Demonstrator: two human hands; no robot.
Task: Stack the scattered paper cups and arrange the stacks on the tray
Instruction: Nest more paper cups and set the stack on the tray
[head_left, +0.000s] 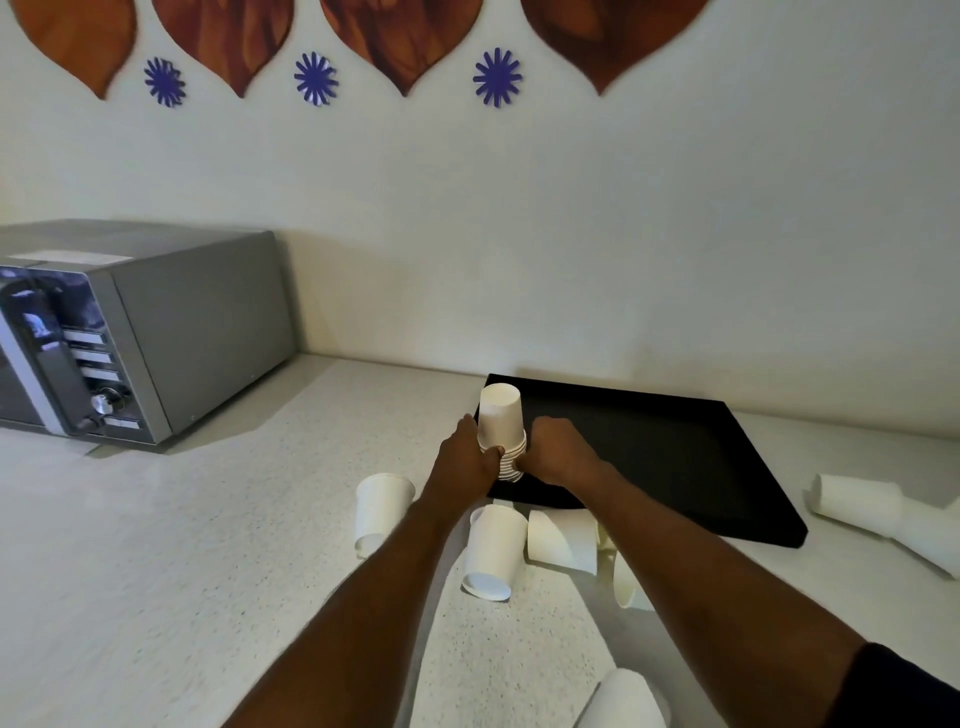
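Head view, and both hands are on the stack of cups, just above the centre of the frame. The left hand wraps its fingers round the bunched rims at the foot of the stack, thumb across the near side. The right hand curls in against the opposite side, so the stack sits clamped between the two.

The cups are upside down, bases up, and the stack stands at the near-left corner of the black tray, which fills the centre-right of the frame. The fingers hide whether the lowest rim actually rests on the tray.

This looks like the placing step: a built stack being set down on the tray. The next move, I'd say, calls for seating it square and letting go gently so it doesn't tip, then going after the loose cups.

Plenty of those are left on the counter:
- one cup lying lower left of the hands
- a cluster of cups between the forearms
- a nested pair at the right edge
- another cup at the bottom edge
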